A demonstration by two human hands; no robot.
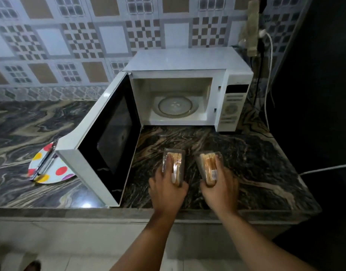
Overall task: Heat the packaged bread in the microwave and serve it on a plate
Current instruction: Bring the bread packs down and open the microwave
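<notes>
Two clear packs of sliced bread lie on the dark marble counter in front of the microwave. My left hand [166, 184] grips the left bread pack [177, 165] from above. My right hand [221, 184] holds the right bread pack [208, 167], which carries a small label. The white microwave [187, 61] stands at the back with its door [101, 137] swung wide open to the left. Its glass turntable [176, 106] has nothing on it. A white plate with coloured dots [60, 173] sits left of the door, partly hidden behind it.
Metal tongs [44, 163] rest across the plate. White cables [269, 75] hang from a wall socket right of the microwave, and another cable [324, 169] crosses the counter's right edge. The counter's front edge [70, 210] runs just under my wrists.
</notes>
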